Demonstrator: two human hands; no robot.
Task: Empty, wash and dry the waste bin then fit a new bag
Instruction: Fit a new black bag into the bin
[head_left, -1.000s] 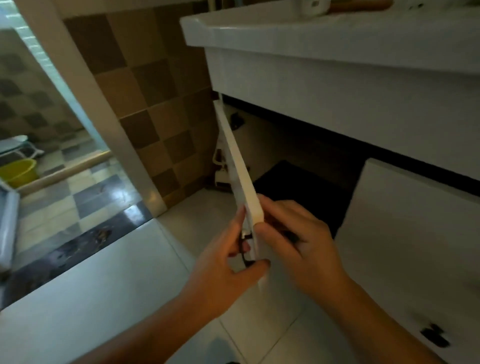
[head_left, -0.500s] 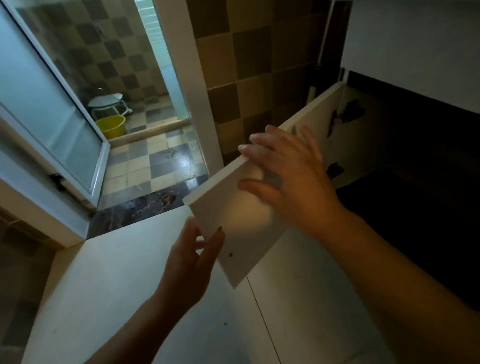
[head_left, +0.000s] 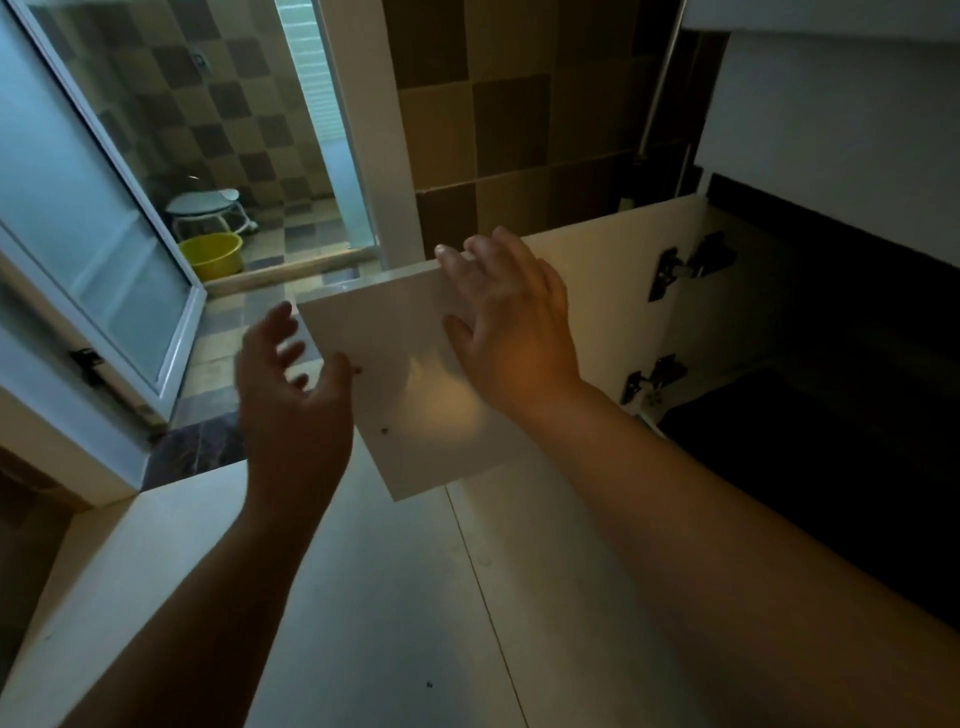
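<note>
The white cabinet door (head_left: 415, 395) under the sink cabinet (head_left: 831, 130) stands swung wide open, hinged at its right edge by 2 metal hinges (head_left: 691, 265), its free edge pointing left toward the doorway. Its long axis runs from the hinges out to that free edge, and its inner face is turned toward the camera, with 2 small screw holes near the free edge.

The right hand (head_left: 511, 322) lies with straight, spread fingers flat on the inner face, fingertips reaching the door's top edge. The left hand (head_left: 291, 395) is wide, fingers relaxed and apart, just beside the free edge; its thumb touches or nearly touches the edge, I cannot tell which. Neither of the hands grips anything.

The cabinet interior (head_left: 831, 415) at right is dark, and no waste bin can be made out in it. Beyond the glass door (head_left: 93, 218) at left, a yellow basin (head_left: 210, 254) sits on the tiled floor beside a white stool (head_left: 208, 208).
</note>
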